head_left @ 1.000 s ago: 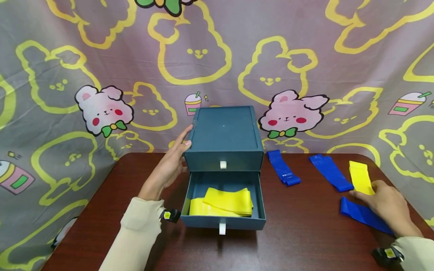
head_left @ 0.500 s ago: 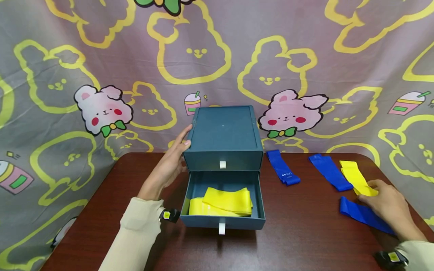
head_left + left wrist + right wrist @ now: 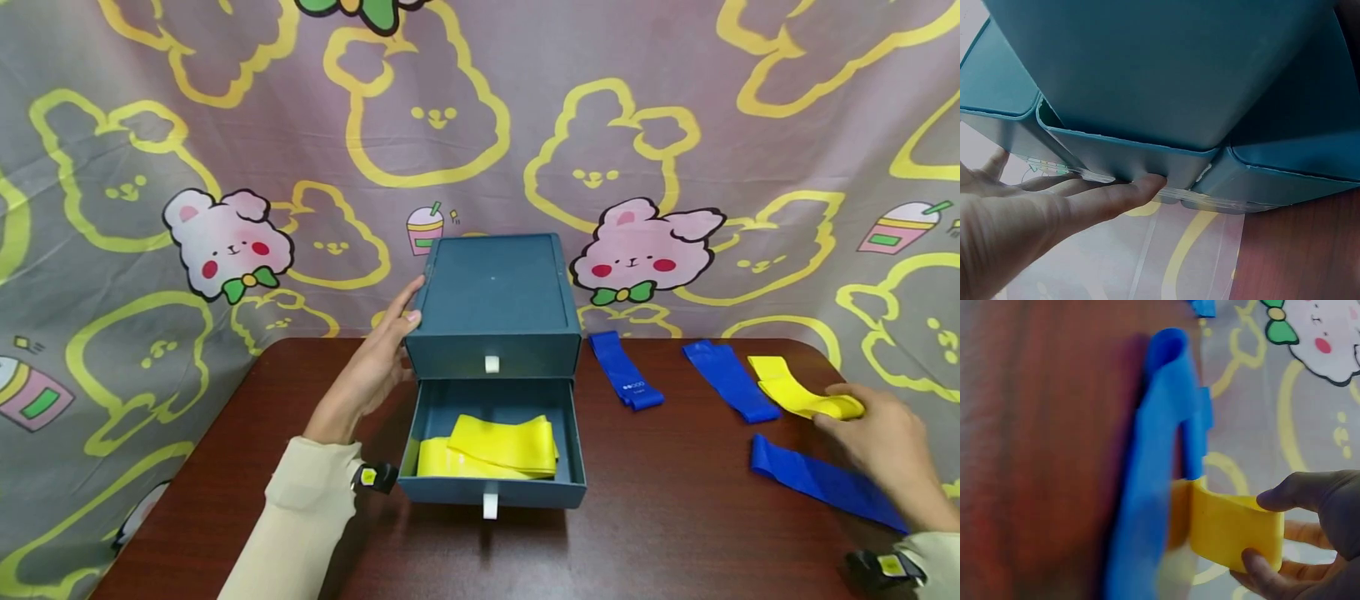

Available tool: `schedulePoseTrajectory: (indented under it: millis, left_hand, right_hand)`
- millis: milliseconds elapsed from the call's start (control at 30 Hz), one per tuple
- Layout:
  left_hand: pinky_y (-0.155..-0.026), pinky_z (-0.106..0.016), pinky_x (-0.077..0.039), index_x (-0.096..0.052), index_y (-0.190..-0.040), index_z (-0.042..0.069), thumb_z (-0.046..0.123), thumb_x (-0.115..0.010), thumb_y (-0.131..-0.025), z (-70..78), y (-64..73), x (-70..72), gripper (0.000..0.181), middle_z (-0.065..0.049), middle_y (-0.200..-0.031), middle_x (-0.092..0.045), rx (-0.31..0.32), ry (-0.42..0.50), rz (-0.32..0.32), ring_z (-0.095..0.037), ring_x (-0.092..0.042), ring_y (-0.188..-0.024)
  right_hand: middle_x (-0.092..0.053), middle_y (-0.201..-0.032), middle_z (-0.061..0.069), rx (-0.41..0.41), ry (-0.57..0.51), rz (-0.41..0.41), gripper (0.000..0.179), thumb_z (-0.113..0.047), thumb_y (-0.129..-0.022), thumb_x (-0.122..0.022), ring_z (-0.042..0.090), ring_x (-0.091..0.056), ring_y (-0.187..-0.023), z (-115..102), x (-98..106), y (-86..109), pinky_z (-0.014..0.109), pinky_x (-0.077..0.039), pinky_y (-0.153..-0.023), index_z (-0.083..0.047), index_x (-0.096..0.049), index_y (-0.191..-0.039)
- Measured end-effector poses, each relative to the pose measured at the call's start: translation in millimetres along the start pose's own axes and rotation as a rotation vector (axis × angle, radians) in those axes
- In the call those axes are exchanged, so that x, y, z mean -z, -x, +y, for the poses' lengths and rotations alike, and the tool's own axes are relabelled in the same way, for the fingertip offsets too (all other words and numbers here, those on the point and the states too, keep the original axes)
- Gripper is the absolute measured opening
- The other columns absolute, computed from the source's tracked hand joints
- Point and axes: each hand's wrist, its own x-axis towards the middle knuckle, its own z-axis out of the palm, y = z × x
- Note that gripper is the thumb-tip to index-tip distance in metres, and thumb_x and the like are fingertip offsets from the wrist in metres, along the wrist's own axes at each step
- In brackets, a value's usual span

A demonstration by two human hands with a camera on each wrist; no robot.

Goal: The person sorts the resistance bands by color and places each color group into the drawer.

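Fingers [image 3: 1302,489] of the right hand [image 3: 885,433] are pinching a smooth, curving, bright yellow band [image 3: 801,402] while the left hand [image 3: 369,367], fingers extended, is touching the drawer unit [image 3: 495,287].

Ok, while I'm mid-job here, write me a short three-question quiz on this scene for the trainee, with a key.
1. Count: how many blue bands lie on the table in the head view?
2. Multiple choice: what does the right hand hold? A) a blue band, B) a yellow band, C) a white drawer handle.
3. True or false: the lower drawer is fully closed.

Key:
1. Three.
2. B.
3. False; it is pulled out, with yellow bands inside.
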Motion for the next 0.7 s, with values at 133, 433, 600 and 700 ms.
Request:
schedulePoseTrajectory:
  millis: [133, 433, 600, 700]
  left_hand:
    - [-0.113, -0.073, -0.036, -0.013, -0.165, 0.051, 0.043, -0.041, -0.110, 0.6, 0.4, 0.1, 0.061, -0.001, -0.175, -0.005, 0.003, -0.006, 0.005, -0.049, -0.034, -0.148]
    - [-0.113, -0.075, -0.035, -0.013, -0.165, 0.050, 0.042, -0.042, -0.110, 0.2, 0.8, -0.2, 0.063, -0.003, -0.174, -0.005, 0.002, -0.014, 0.014, -0.050, -0.034, -0.148]
    - [-0.112, -0.075, -0.036, -0.013, -0.165, 0.050, 0.043, -0.043, -0.110, 0.3, 0.4, -0.4, 0.063, -0.002, -0.174, -0.004, -0.001, -0.025, 0.015, -0.050, -0.035, -0.148]
    - [-0.113, -0.075, -0.036, -0.013, -0.165, 0.050, 0.044, -0.042, -0.110, 0.1, 0.2, -0.1, 0.063, -0.002, -0.175, -0.004, 0.001, -0.025, 0.014, -0.050, -0.034, -0.148]
  right_hand:
    - [-0.059, -0.098, 0.040, 0.097, -0.021, 0.060, 0.034, 0.004, -0.085, -0.077, 0.048, -0.055, -0.080, -11.3, 10.7, -2.4, 0.040, -0.037, -0.062, 0.017, -0.061, -0.113]
    - [-0.061, -0.115, 0.036, 0.263, -0.084, 0.097, 0.030, -0.002, -0.090, -0.079, 0.055, -0.060, -0.091, -42.8, 37.4, -7.3, 0.009, -0.031, -0.061, 0.010, -0.067, -0.115]
    - [-0.060, -0.123, 0.034, 0.304, -0.071, 0.070, 0.032, -0.008, -0.091, -0.081, 0.056, -0.062, -0.091, -63.4, 53.5, -6.4, 0.020, -0.037, -0.058, 0.007, -0.069, -0.116]
    - [-0.061, -0.126, 0.033, 0.331, -0.079, 0.056, 0.033, -0.010, -0.090, -0.082, 0.054, -0.063, -0.089, -78.7, 63.6, -3.9, 0.019, -0.038, -0.056, 0.004, -0.070, -0.117]
